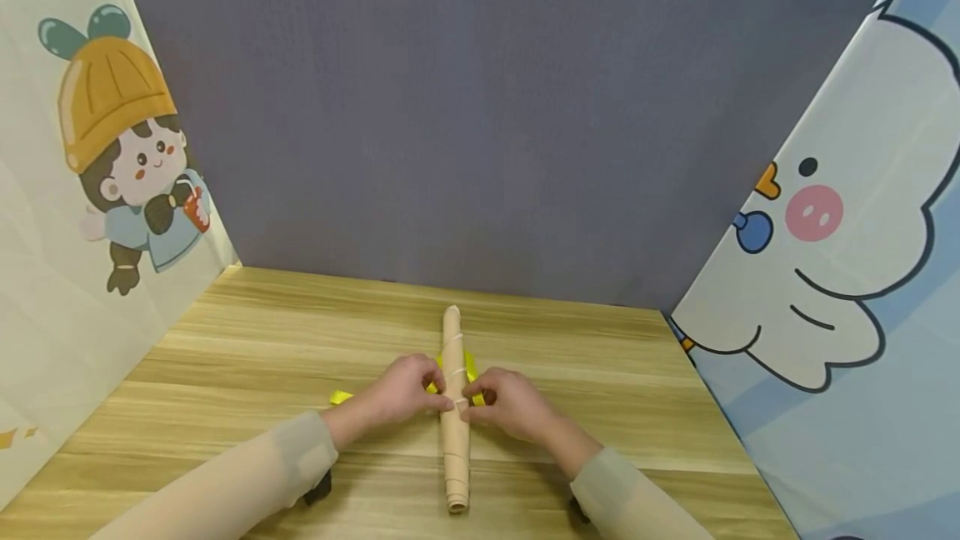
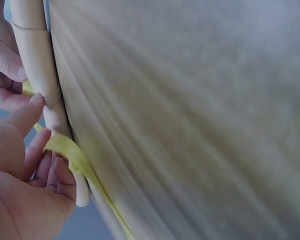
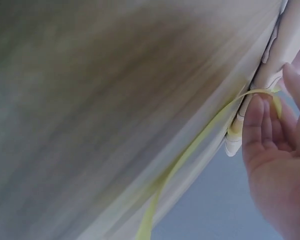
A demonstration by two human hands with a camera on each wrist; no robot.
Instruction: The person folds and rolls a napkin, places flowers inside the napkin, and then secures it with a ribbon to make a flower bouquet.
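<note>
A beige rolled-up sheet (image 1: 456, 440) lies lengthwise on the table, its near end showing the coiled layers. A thin pale cord (image 1: 459, 372) winds round its upper half. My left hand (image 1: 401, 390) grips the roll's middle from the left, thumb tip on top beside the cord. From the right, my right hand (image 1: 517, 407) holds the same stretch with thumb and curled fingers. A yellow ribbon (image 1: 471, 365) runs beside and behind the roll. In the left wrist view the ribbon (image 2: 65, 146) crosses the left fingers; the ribbon (image 3: 200, 137) trails from the right fingers in the right wrist view.
The wood-grain table (image 1: 315, 315) ends at a grey back panel (image 1: 450, 123). Printed cartoon panels stand at both sides, a child in a cap (image 1: 120, 98) on the left and a white bird (image 1: 862, 190) on the right.
</note>
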